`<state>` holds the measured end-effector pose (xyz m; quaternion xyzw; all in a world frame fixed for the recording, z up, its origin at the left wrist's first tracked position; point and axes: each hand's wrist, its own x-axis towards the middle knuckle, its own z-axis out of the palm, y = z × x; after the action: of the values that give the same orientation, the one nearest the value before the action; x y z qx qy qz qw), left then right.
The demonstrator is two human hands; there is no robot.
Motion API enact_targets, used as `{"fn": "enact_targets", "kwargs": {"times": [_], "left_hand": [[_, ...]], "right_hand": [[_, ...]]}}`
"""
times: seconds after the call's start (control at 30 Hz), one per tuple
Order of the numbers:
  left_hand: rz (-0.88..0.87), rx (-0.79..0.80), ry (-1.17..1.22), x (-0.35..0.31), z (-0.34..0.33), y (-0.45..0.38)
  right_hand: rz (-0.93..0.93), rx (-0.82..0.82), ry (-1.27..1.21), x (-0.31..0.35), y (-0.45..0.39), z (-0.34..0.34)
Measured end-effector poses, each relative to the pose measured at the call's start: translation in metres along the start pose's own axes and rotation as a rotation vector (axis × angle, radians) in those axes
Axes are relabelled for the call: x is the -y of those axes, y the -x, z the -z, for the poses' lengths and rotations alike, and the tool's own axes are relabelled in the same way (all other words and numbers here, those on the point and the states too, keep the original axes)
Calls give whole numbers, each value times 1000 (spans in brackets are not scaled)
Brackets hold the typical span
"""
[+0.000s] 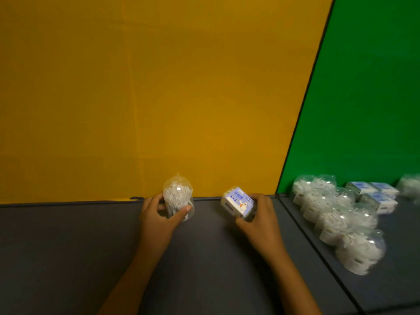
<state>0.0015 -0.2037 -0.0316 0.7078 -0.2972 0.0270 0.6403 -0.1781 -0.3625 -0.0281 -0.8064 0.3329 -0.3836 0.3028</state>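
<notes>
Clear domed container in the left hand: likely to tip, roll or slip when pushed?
Probably light: the clear domed container holds only white picks, and the left hand alone grips it. Its smooth plastic may slip. Rounded top, so on its side it would likely roll; the small box in the right hand would not.

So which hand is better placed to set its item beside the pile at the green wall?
Probably the right hand: it grips the blue-labelled box and is nearer that pile. The left hand holds the clear dome pack farther away.
</notes>
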Motion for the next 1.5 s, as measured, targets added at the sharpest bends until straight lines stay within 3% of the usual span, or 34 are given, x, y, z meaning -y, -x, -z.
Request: {"fn": "enact_targets", "kwargs": {"times": [0.27, 0.77, 1.1, 1.5], "left_hand": [[-60, 114, 174, -75, -42, 70], [-119, 274, 325, -219, -184, 234], [-115, 286, 327, -254, -261, 282], [-179, 287, 300, -264, -368, 264]], "right_hand": [[134, -48, -15, -9, 39, 124], [98, -104, 122, -108, 124, 364], [73, -131, 203, -163, 135, 448], [55, -91, 222, -234, 66, 481]]}}
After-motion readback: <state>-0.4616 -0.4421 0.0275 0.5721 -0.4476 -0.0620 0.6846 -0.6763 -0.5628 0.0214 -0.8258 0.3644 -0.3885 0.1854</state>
